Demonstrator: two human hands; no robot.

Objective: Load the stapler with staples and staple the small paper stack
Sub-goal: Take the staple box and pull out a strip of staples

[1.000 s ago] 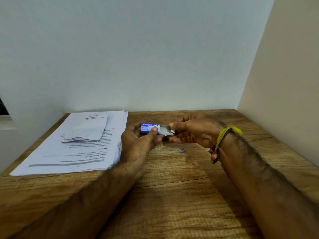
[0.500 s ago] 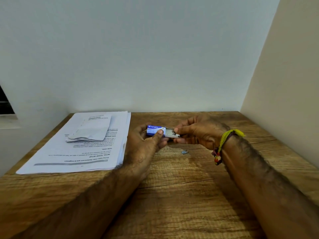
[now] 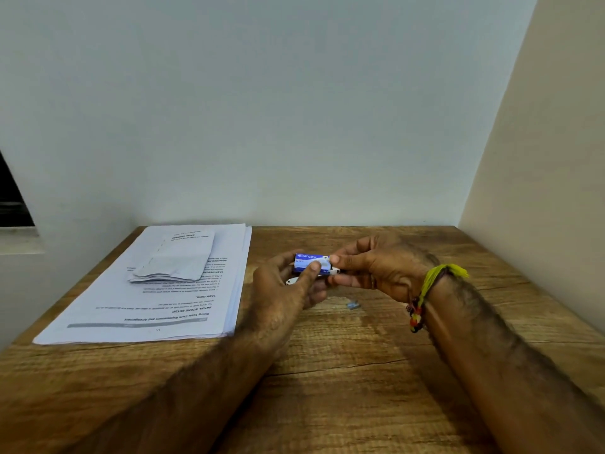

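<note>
A small blue staple box [image 3: 309, 259] is held above the table between both hands. My left hand [image 3: 284, 290] grips its left end, thumb on the front face. My right hand [image 3: 376, 267] pinches its right end, where a white inner tray [image 3: 334, 271] sticks out slightly. A white-tipped piece [image 3: 289, 282] shows under my left fingers; I cannot tell what it is. The small paper stack [image 3: 176, 260], folded and curled at its near edge, lies on a larger pile of printed sheets [image 3: 157, 309] at the left. No stapler is clearly visible.
A tiny bluish scrap [image 3: 353, 305] lies on the wooden table [image 3: 343, 371] just below my hands. Walls close the table at the back and right. A dark window opening [image 3: 9, 194] is at the far left.
The inner tray, pulled well out to the right before, now sits almost fully inside the blue box. Both hands stay on the box in about the same spot.
</note>
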